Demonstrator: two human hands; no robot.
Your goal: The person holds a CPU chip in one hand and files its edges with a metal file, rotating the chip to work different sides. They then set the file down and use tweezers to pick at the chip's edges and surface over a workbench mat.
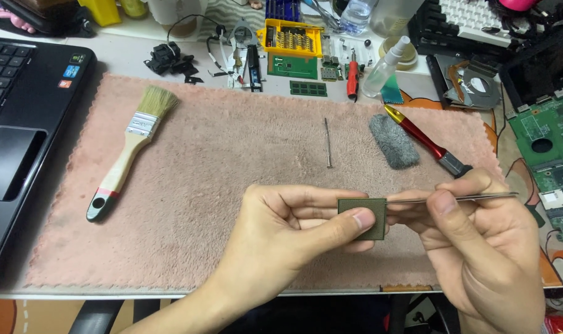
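My left hand [287, 232] pinches a small square green processor chip [369, 213] between thumb and fingers, held above a pink fluffy mat [220, 179]. A thin pair of metal tweezers [467, 197] is gripped in my right hand [479, 247], its tip resting at the chip's upper right edge. Both hands hover near the front edge of the mat.
On the mat lie a wooden paintbrush [130, 145], a thin metal rod [327, 142], a grey steel-wool pad [394, 140] and a red-handled screwdriver [427, 141]. A black laptop [22, 124] sits left, a green circuit board [550, 154] right. A yellow bit case [292, 38] and a spray bottle [385, 67] stand behind.
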